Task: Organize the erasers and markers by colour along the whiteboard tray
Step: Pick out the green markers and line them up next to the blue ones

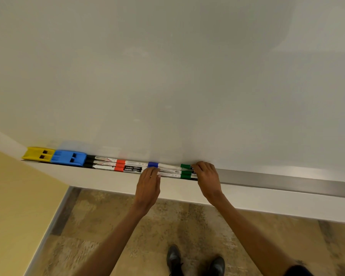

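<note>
A yellow eraser (39, 154) and a blue eraser (69, 158) sit side by side at the left end of the whiteboard tray (277, 179). To their right lie black-capped markers (104, 163), red-capped markers (127, 166), blue-capped markers (167, 168) and green-capped markers (186, 171) in rows. My left hand (148, 186) rests fingertips on the blue-capped markers. My right hand (207, 176) covers the right ends of the green-capped markers, fingers curled over them. Whether either hand grips a marker is hidden.
The whiteboard (167, 76) fills the view above the tray. A yellow wall (12, 196) stands at left. Below are a patterned floor (108, 226) and my shoes (195, 261). The tray's metal strip runs bare to the right.
</note>
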A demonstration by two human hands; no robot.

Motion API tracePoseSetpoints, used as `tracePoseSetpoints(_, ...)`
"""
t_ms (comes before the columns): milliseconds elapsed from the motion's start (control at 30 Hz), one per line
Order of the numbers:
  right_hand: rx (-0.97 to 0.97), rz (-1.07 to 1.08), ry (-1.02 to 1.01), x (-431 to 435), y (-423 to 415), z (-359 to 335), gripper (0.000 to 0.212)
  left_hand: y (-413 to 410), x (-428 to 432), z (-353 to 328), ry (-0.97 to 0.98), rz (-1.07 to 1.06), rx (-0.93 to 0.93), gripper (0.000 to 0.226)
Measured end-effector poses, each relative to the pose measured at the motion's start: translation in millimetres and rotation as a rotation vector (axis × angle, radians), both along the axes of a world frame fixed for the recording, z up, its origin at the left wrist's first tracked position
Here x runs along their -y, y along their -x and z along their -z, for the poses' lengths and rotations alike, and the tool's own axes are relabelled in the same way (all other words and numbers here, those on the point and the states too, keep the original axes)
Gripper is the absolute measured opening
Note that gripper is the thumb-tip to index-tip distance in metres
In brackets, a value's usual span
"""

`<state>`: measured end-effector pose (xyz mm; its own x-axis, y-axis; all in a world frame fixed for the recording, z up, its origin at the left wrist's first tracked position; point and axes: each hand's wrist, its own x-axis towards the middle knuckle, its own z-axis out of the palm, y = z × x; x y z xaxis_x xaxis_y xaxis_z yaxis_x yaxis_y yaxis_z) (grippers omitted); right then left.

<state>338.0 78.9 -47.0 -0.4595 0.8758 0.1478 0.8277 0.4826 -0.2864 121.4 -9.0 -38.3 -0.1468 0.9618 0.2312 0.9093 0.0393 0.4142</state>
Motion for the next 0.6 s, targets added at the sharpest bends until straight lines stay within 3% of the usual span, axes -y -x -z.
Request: tracePoseSetpoints(600,0.062,0.122,0.005,14,1,-6,0.044,5,-2,6,0.023,0.027,0.066,0.031)
